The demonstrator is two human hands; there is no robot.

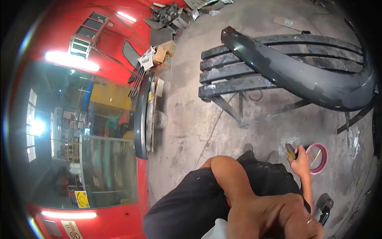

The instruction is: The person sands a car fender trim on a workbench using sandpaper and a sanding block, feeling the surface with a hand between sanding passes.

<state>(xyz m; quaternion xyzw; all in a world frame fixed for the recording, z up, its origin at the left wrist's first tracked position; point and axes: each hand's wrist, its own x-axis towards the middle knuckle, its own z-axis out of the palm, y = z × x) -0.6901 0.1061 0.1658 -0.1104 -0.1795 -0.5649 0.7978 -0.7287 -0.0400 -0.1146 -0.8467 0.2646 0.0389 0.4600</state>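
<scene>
My right hand (pixel 301 162) is closed around a small dark-and-yellow block (pixel 291 152), which looks like a sanding block. Just to the right of that hand, a pink round basin (pixel 327 160) stands on the floor, with a thin yellow stick in it. Bare skin of a bent limb, seemingly my left arm, fills the bottom middle close to the camera; its fingers cannot be made out. Ahead of me, a long curved dark-grey car body panel (pixel 314 81) lies across a slatted bench (pixel 227 85), its surface showing dull and darker patches.
A second dark panel (pixel 142 119) rests on a support at the left, beside a red wall (pixel 119 24) with a large window (pixel 107 159). Cardboard boxes (pixel 161 55) and scrap parts (pixel 167 18) are piled farther back. A dark object (pixel 325 202) sits on the floor at lower right.
</scene>
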